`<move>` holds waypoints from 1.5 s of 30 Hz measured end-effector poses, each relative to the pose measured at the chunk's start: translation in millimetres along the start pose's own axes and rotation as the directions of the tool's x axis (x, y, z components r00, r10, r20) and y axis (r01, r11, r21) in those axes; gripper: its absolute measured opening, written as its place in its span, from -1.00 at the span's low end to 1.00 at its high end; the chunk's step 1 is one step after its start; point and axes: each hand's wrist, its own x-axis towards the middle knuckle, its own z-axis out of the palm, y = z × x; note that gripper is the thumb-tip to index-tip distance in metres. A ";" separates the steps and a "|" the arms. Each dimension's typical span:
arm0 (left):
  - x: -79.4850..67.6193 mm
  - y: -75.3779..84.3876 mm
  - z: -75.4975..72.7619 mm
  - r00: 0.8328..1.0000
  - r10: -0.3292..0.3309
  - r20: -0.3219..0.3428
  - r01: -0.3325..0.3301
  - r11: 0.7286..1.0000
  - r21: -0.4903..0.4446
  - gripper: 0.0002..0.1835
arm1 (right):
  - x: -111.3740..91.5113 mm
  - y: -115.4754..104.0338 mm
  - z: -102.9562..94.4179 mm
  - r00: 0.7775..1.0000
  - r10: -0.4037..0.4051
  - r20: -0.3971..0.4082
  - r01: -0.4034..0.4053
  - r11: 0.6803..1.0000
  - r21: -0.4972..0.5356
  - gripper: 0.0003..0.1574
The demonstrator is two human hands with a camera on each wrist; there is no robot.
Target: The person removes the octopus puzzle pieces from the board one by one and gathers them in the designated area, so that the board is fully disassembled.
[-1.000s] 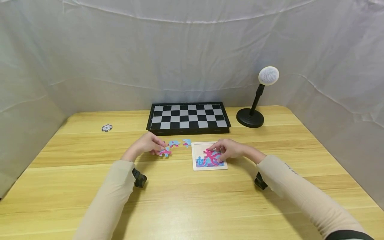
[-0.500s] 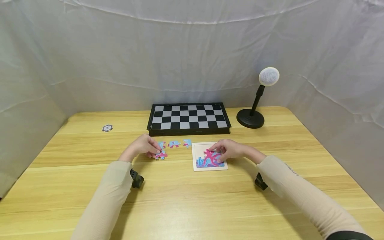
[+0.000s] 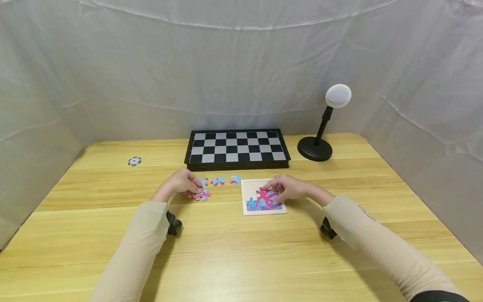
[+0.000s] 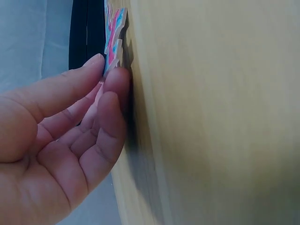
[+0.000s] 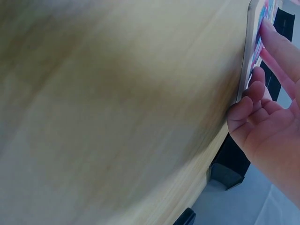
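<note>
Between the clamped fingers of the left hand (image 3: 182, 183) sits a jigsaw piece (image 3: 204, 195), at nine o'clock from the puzzle tray (image 3: 244, 201); parted fingers of the right hand (image 3: 288, 186) touch its octopus (image 3: 264, 199). Sleeve lettering (image 3: 367, 213) is illegible.

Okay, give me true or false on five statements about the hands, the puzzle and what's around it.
1. The left hand pinches a puzzle piece. True.
2. The right hand touches pieces in the tray. True.
3. Pieces cover the whole tray. False: its upper left is bare.
4. The black stand is right of the checkered board. True.
5. The chip lies on the checkered board. False: the chip lies on the table, left of the board.
</note>
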 end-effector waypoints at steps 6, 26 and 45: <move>1.0 2.6 -0.2 1.000 -0.021 -0.003 0.021 1.000 0.004 -0.86 | 0.2 1.0 -0.3 1.000 0.005 0.002 -0.005 1.000 0.004 -0.43; 2.3 23.7 13.0 0.989 0.088 -0.118 -0.084 0.996 0.038 -0.91 | 1.3 2.7 1.7 1.000 0.009 -0.026 -0.010 1.000 -0.021 -0.52; 18.6 52.4 46.7 0.978 0.187 -0.090 -0.191 0.981 -0.040 -0.87 | -0.2 3.4 1.8 0.999 0.013 -0.047 -0.012 1.000 0.012 -0.56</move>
